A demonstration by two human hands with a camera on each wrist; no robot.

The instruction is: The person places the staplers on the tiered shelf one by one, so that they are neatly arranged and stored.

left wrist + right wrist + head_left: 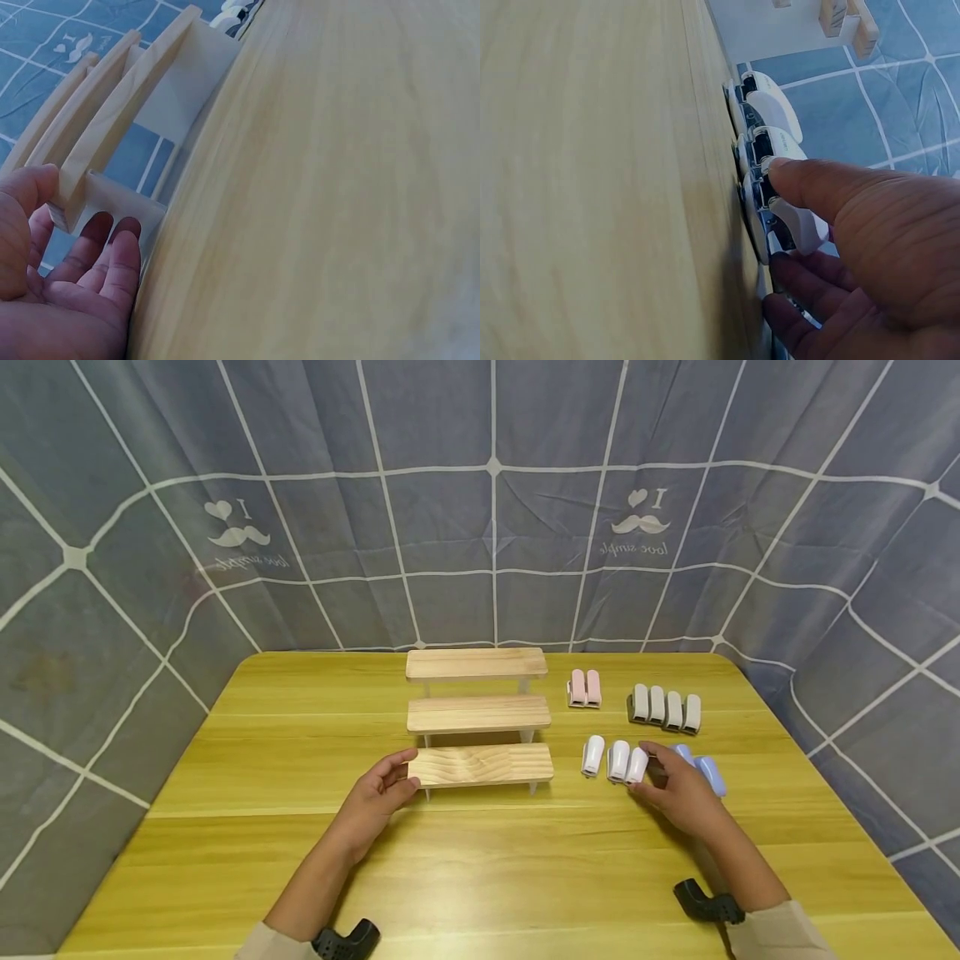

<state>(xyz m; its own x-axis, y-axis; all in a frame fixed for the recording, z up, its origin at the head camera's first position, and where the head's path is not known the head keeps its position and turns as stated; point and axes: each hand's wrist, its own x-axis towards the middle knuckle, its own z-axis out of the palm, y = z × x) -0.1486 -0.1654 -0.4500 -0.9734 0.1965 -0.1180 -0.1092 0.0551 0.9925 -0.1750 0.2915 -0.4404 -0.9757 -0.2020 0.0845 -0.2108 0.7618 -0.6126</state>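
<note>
My left hand [382,789] grips the left end of the lowest wooden shelf [480,766] of a three-step stand; the left wrist view shows curled fingers [120,274] below the board. With thumb and fingers, my right hand [682,789] pinches the rightmost small white stapler [637,766]. Directly left of it is a second white stapler [618,760], and a third white stapler [593,755] stands slightly apart. In the right wrist view the thumb [810,180] lies against the front of the held stapler [802,225], close by its neighbour. My fingers partly hide it.
Two pink staplers [585,688] stand right of the stand's top step. A row of several grey staplers [665,708] is farther right. Blue staplers [710,775] lie just behind my right hand. Grey gridded curtains [495,527] enclose the wooden table [480,877] at the back and sides.
</note>
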